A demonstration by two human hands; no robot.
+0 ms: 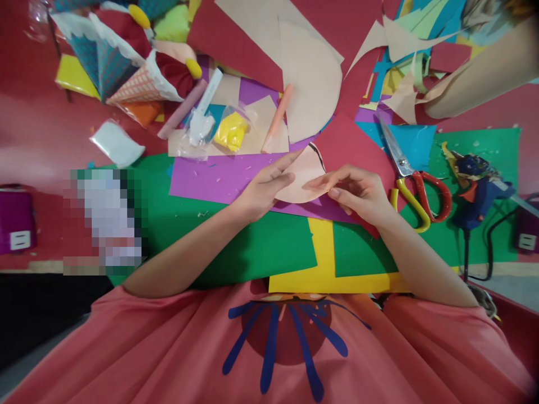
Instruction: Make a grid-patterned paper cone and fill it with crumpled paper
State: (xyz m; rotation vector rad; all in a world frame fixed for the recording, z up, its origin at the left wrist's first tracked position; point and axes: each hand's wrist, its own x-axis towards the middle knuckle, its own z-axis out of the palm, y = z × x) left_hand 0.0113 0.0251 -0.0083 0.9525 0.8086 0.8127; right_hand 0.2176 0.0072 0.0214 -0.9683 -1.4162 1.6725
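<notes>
A beige piece of craft foam sheet [300, 177], with a rounded lower edge and a dark line along its upper right edge, is held up between my hands. My left hand [266, 188] grips its left side, thumb in front and fingers stretched along it. At the right edge, my right hand [357, 192] pinches the piece between thumb and fingertips. Scissors [403, 163] with red and yellow handles lie just right of my right hand. Purple [206, 179] and red [357, 143] sheets lie beneath the piece.
A blue glue gun [480, 205] with its cord lies at the right on a green sheet [497, 143]. Yellow clay [231, 132] in plastic, chalk-like sticks and cone-shaped crafts [135, 84] are at the upper left. Beige offcuts [402, 42] and a large roll [484, 70] lie upper right.
</notes>
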